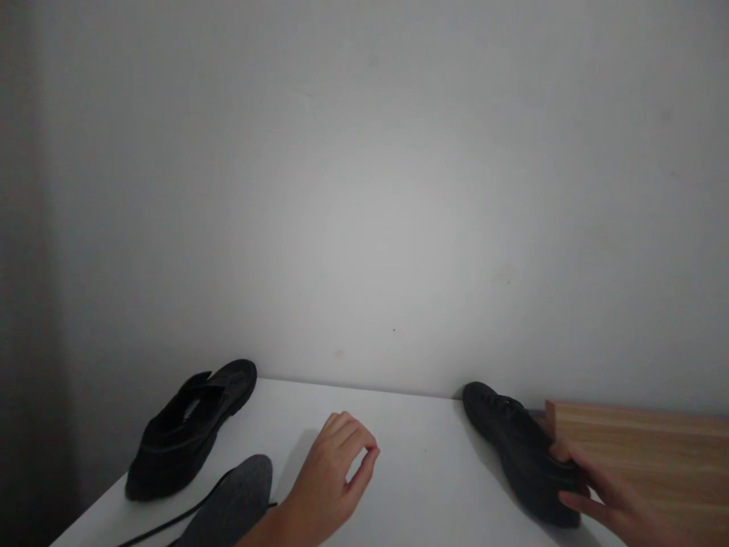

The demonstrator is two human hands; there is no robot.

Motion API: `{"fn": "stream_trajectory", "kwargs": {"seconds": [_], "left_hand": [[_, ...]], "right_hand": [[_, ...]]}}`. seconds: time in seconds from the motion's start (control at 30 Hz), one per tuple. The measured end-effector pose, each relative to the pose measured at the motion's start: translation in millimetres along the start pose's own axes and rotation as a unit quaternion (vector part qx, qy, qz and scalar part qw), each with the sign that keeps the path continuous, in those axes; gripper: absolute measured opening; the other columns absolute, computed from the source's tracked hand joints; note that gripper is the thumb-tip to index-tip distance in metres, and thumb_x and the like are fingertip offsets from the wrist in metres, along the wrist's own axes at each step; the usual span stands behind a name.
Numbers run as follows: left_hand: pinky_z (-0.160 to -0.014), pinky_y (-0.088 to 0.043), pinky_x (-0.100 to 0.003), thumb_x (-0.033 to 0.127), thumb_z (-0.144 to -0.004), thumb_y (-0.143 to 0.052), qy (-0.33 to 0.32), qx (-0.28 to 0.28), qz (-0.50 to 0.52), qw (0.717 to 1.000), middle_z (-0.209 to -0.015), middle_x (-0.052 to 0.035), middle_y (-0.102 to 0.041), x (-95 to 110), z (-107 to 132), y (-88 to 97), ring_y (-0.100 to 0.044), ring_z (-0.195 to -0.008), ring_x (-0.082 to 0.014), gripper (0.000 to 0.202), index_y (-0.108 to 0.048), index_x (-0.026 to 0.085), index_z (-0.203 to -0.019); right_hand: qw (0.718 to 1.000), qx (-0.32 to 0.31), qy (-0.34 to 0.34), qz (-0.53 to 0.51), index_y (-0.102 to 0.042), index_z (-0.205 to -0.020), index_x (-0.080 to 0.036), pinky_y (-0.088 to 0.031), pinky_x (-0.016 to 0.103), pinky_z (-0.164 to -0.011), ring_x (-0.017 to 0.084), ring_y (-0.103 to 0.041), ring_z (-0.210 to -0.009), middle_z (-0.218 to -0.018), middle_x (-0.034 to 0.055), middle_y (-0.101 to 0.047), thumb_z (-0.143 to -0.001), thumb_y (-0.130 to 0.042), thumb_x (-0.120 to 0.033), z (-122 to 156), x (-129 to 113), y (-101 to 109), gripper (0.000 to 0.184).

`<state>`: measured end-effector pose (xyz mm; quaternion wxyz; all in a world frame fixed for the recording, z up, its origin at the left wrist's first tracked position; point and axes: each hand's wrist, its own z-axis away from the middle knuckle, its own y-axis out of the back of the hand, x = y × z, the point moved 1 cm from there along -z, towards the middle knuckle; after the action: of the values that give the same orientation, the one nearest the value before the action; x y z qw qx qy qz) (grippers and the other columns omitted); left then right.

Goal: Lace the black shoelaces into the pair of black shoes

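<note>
My right hand [604, 497] grips the heel end of a black shoe [515, 441] that lies on the white table [421, 456] at the right, toe pointing to the wall. My left hand [330, 479] hovers over the table's middle with fingers curled loosely and nothing in them. Just left of that hand lies a grey insole [233, 501], with a black lace [165, 524] running beside it. A second black shoe [190, 429], its tongue pulled open, rests at the table's left edge.
A bare grey wall [370, 190] rises directly behind the table. A light wooden surface [643, 448] adjoins the table at the right, behind the held shoe. The table's left edge drops into shadow.
</note>
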<state>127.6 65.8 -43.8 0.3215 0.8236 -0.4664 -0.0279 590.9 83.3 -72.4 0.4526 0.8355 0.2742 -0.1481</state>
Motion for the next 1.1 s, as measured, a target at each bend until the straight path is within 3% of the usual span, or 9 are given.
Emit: {"fn": "stream_trajectory", "kwargs": {"seconds": [0.17, 0.27, 0.37, 0.47, 0.6, 0.7, 0.8, 0.9, 1.1], "left_hand": [[-0.071, -0.043, -0.034, 0.01, -0.093, -0.046, -0.013, -0.011, -0.005, 1.0, -0.077, -0.0039, -0.062, -0.2, 0.0, -1.0, -0.056, -0.075, -0.0201, 0.015, -0.054, 0.019, -0.084], [-0.072, -0.044, -0.035, 0.009, -0.092, -0.047, -0.029, -0.02, -0.009, 0.999, -0.078, -0.0036, -0.063, -1.4, -0.7, 1.2, -0.056, -0.075, -0.0198, 0.015, -0.054, 0.019, -0.084], [-0.073, -0.043, -0.035, 0.009, -0.092, -0.049, -0.056, -0.029, -0.017, 0.998, -0.08, -0.0032, -0.065, 7.7, -10.2, 11.6, -0.056, -0.076, -0.02, 0.014, -0.055, 0.019, -0.086], [-0.071, -0.042, -0.035, 0.01, -0.094, -0.047, -0.1, -0.049, -0.067, 0.991, -0.081, -0.0038, -0.065, 32.0, -31.6, 34.4, -0.055, -0.076, -0.0209, 0.015, -0.056, 0.019, -0.086], [-0.068, -0.043, -0.033, 0.026, -0.096, -0.054, -0.138, -0.074, -0.14, 0.978, -0.082, -0.0024, -0.066, 52.6, -53.0, 78.9, -0.058, -0.074, -0.0212, 0.012, -0.059, 0.022, -0.085], [-0.069, -0.045, -0.032, 0.042, -0.092, -0.062, -0.127, -0.072, -0.213, 0.966, -0.083, -0.0001, -0.069, 23.8, -37.3, 114.6, -0.062, -0.072, -0.0215, 0.017, -0.063, 0.025, -0.092], [-0.074, -0.047, -0.035, 0.06, -0.091, -0.054, -0.054, -0.059, -0.34, 0.937, -0.088, -0.0019, -0.072, -35.5, 6.8, 151.6, -0.066, -0.078, -0.0238, 0.037, -0.068, 0.025, -0.096], [-0.08, -0.048, -0.035, 0.075, -0.085, -0.048, 0.098, -0.101, -0.373, 0.917, -0.094, 0.0003, -0.07, -93.2, 60.5, 182.6, -0.066, -0.086, -0.022, 0.056, -0.067, 0.024, -0.097], [-0.076, -0.05, -0.04, 0.094, -0.07, -0.028, 0.098, -0.003, -0.386, 0.917, -0.096, -0.0074, -0.074, -150.9, 123.5, 191.9, -0.069, -0.091, -0.0298, 0.09, -0.069, 0.018, -0.096]], "right_hand": [[0.995, -0.019, -0.069, -0.065, -0.072, -0.101, -0.032, -0.06, 0.043, -0.081, 0.037, -0.071, -0.099, -0.108, 0.0147, -0.075, -0.069, -0.073, -0.038, 11.1, 20.9, -1.8, 0.032], [0.997, -0.014, -0.053, -0.048, -0.071, -0.102, -0.032, -0.062, 0.043, -0.07, 0.034, -0.074, -0.086, -0.104, 0.0147, -0.076, -0.071, -0.07, -0.04, 14.3, 30.0, -9.2, 0.032], [0.999, -0.004, 0.016, 0.04, -0.07, -0.108, -0.026, -0.059, 0.048, -0.086, 0.037, -0.069, -0.105, -0.117, 0.0159, -0.071, -0.071, -0.069, -0.039, 12.7, 20.4, -12.3, 0.039], [0.985, 0.004, 0.108, 0.133, -0.067, -0.115, -0.023, -0.049, 0.054, -0.103, 0.036, -0.057, -0.122, -0.131, 0.0161, -0.059, -0.077, -0.065, -0.033, 7.6, -23.0, -12.9, 0.04], [0.978, 0.032, 0.176, 0.109, -0.06, -0.114, -0.025, -0.047, 0.05, -0.1, 0.031, -0.054, -0.119, -0.125, 0.0129, -0.057, -0.087, -0.056, -0.026, 0.7, -120.7, -29.1, 0.027], [0.949, -0.133, 0.277, 0.076, -0.058, -0.101, -0.024, -0.049, 0.043, -0.09, 0.023, -0.059, -0.097, -0.102, 0.008, -0.064, -0.089, -0.046, -0.013, -0.8, -189.6, -62.1, 0.02], [0.901, -0.229, 0.36, 0.078, -0.058, -0.094, -0.021, -0.045, 0.043, -0.09, 0.021, -0.056, -0.087, -0.095, 0.0064, -0.067, -0.08, -0.048, -0.006, 0.7, -228.1, -98.3, 0.023], [0.886, -0.219, 0.406, 0.046, -0.058, -0.089, -0.02, -0.044, 0.037, -0.08, 0.02, -0.055, -0.082, -0.09, 0.0068, -0.068, -0.079, -0.048, -0.007, 5.9, -234.9, -127.2, 0.019], [0.892, -0.202, 0.398, -0.078, -0.059, -0.081, -0.022, -0.04, 0.028, -0.063, 0.015, -0.056, -0.068, -0.077, 0.0036, -0.067, -0.084, -0.048, -0.012, 20.7, -214.2, -150.2, 0.014]]}}
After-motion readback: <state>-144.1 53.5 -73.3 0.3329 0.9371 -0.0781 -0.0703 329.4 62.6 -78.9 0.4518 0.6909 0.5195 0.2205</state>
